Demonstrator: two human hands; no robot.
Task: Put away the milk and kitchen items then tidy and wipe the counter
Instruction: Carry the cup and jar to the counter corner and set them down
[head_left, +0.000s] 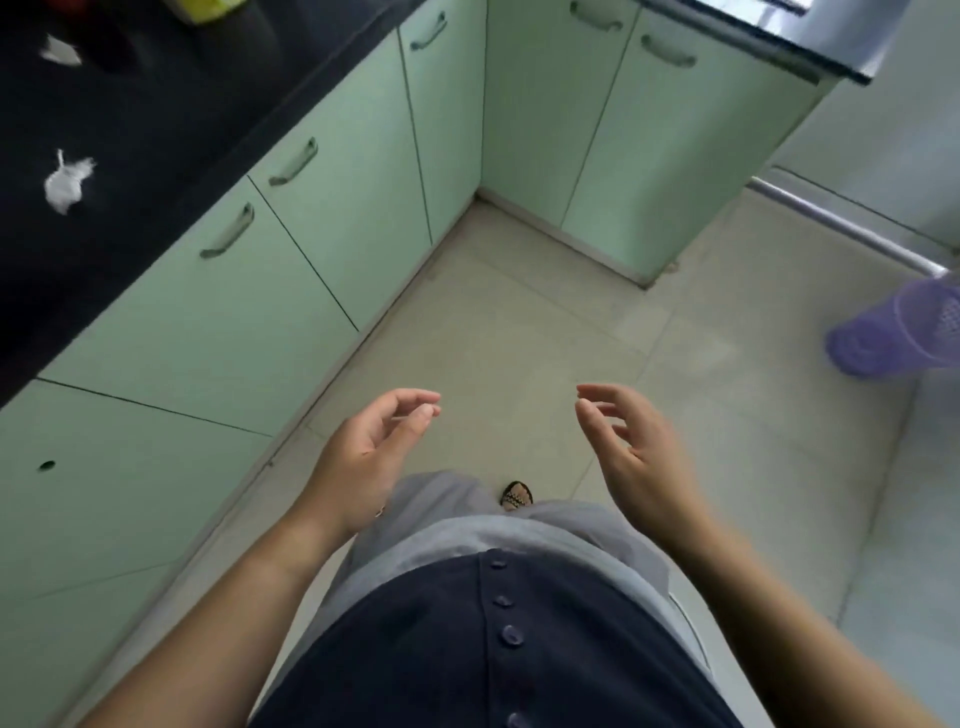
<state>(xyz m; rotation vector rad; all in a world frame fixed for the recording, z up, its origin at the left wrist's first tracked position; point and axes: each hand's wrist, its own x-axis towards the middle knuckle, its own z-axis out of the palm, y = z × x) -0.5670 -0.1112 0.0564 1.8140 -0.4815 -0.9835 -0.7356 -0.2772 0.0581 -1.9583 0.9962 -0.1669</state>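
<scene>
A black counter (156, 114) runs along the upper left. Two crumpled white scraps lie on it, one (65, 182) nearer the edge and one (60, 52) farther back. A yellow-green item (208, 8) shows at the top edge, mostly cut off. My left hand (369, 452) and my right hand (628, 441) hang over the floor in front of my body, well away from the counter. Both hold nothing, with fingers loosely curled and apart. No milk is in view.
Pale green cabinet doors (322, 218) with metal handles stand below the counter and turn a corner at the back. A second dark counter (779, 36) is at top right. A purple mesh basket (898, 332) lies on the tiled floor (519, 332) at right, beside a metal threshold strip (841, 223).
</scene>
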